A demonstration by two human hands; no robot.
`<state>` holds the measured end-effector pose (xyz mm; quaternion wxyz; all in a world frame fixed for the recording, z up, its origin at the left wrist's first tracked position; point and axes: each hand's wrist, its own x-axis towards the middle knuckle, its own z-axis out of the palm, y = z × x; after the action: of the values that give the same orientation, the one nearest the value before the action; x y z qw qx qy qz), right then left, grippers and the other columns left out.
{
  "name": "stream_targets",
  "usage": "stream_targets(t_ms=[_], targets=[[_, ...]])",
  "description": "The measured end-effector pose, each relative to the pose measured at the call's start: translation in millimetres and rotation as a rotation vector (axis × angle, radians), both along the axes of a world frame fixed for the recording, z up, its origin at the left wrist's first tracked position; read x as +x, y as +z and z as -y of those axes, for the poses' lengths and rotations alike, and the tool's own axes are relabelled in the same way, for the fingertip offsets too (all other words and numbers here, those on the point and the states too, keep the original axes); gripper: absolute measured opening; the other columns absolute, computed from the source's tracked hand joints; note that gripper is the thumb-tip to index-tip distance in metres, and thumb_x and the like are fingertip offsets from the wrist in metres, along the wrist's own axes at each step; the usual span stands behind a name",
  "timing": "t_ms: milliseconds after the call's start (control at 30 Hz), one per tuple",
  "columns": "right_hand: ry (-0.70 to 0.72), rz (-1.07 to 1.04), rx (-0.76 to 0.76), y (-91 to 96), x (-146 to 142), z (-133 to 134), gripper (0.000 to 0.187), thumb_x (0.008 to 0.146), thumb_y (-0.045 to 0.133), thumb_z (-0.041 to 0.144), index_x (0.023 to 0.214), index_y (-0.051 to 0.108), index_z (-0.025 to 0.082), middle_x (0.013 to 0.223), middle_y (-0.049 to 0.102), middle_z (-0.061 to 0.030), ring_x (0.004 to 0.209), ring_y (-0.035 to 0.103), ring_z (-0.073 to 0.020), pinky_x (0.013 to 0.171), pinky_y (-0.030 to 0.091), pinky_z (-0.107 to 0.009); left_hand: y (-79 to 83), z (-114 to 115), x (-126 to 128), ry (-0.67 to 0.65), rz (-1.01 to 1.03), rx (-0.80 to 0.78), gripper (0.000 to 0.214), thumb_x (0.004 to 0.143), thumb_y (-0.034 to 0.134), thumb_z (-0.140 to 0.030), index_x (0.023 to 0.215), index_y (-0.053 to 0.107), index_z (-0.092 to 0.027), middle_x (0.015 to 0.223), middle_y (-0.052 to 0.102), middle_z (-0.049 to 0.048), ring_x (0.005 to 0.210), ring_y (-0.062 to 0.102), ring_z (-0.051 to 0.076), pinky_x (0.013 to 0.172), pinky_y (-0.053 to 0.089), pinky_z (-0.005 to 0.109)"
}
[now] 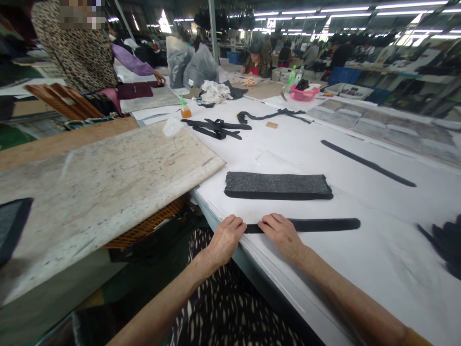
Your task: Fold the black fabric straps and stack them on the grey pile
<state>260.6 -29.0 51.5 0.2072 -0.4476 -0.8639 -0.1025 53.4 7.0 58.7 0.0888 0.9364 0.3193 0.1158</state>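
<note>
A long black fabric strip [324,224] lies flat on the white table near its front edge. My left hand [229,234] has its fingers closed on the strip's left end. Just right of it, the fingers of my right hand [281,234] are bent together and grip the same strip, whose rounded right end runs free past that hand. A short stretch of the strip shows between the two hands. Beyond them rests a grey knitted piece [277,183] with a black band along its near edge; neither hand touches it.
A single black strip [367,162] lies to the right, and a pile of dark pieces [446,245] at the right edge. Several black strips [216,127], an orange bottle [185,110] and a pink basket [305,92] stand farther back. A worn board [108,168] adjoins at left; a co-worker [79,48] is beyond.
</note>
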Motion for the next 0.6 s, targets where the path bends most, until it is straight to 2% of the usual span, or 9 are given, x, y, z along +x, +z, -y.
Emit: stream_targets(t_ms=[200,300,433,600], targets=[[0.049,0.167,0.015,0.2,2.9,-2.7,0.018,0.087,0.044,0.008,0.092,0.062,0.011,0.082,0.055,-0.0060,0.074,0.043,-0.0178,0.067,0.036,-0.030,11.2,1.1,0.6,-0.041,-0.166,-0.004,0.023,0.074,0.050,-0.003,0.094,0.053,-0.013,0.093,0.054,0.0093,0.085,0.046,0.023,0.077,0.044,0.036],[0.081,0.238,0.016,-0.2,5.0,-3.9,0.017,0.086,0.046,0.007,0.094,0.060,0.010,0.083,0.054,-0.0060,0.074,0.043,-0.0179,0.067,0.036,-0.031,15.2,0.8,2.2,-0.066,-0.238,0.059,0.021,0.077,0.046,-0.003,0.095,0.053,-0.012,0.091,0.054,0.0095,0.083,0.046,0.023,0.076,0.043,0.036],[0.092,0.312,-0.010,2.6,4.4,-4.3,0.015,0.085,0.048,0.008,0.097,0.058,0.009,0.084,0.052,-0.0059,0.075,0.044,-0.0183,0.066,0.035,-0.031,17.0,-0.2,6.2,-0.153,-0.315,0.163,0.031,0.076,0.046,-0.002,0.105,0.050,-0.009,0.092,0.053,0.0098,0.083,0.046,0.024,0.075,0.042,0.036],[0.076,0.353,-0.042,7.4,0.7,-3.1,0.021,0.087,0.048,0.012,0.106,0.055,0.011,0.084,0.051,-0.0049,0.075,0.044,-0.0182,0.066,0.035,-0.032,18.5,-2.4,8.7,-0.226,-0.395,0.270,0.030,0.076,0.045,-0.003,0.105,0.051,-0.008,0.091,0.053,0.0101,0.084,0.047,0.024,0.074,0.041,0.037]])
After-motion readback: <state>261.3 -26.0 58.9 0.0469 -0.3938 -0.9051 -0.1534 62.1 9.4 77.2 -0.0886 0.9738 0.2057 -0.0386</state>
